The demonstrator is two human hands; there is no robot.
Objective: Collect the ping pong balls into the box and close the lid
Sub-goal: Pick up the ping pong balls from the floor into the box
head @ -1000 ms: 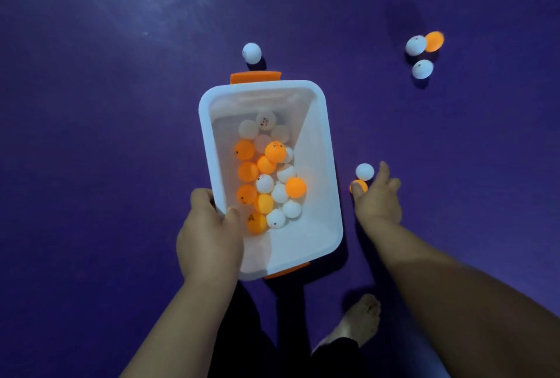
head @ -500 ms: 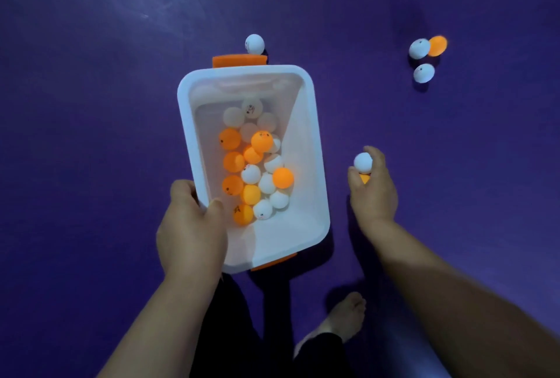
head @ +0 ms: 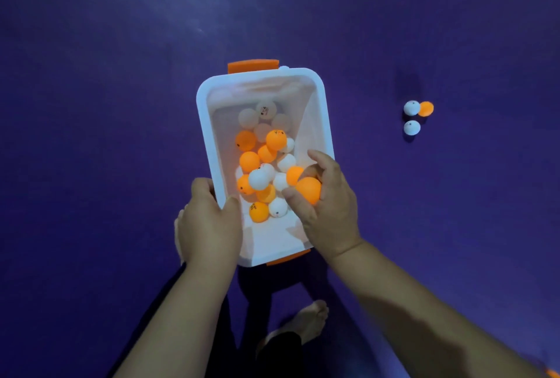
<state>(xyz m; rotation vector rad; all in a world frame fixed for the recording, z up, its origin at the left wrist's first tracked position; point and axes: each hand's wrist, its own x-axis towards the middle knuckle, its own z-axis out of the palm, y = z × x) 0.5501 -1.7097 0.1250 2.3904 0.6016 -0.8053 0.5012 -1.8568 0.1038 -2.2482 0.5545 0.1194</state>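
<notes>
A white box (head: 321,123) with orange latches (head: 253,65) holds several orange and white ping pong balls (head: 263,162). My left hand (head: 209,223) grips the box's left rim near its close corner. My right hand (head: 328,204) hangs over the box's right side, fingers curled loosely around an orange ball (head: 309,190). Three balls lie on the floor to the right: a white ball (head: 411,107) touching an orange one (head: 426,108), and another white ball (head: 411,127) just below them. A white ball (head: 284,68) peeks from behind the far rim. No lid is in view.
The floor (head: 121,104) is a dark purple mat all around. My bare foot (head: 307,318) stands just below the box. A small orange object (head: 553,373) shows at the bottom right corner.
My right hand lifted two balls off the floor at the box's right and moved over the box; only the orange one still shows in it. The box shifted in view.
</notes>
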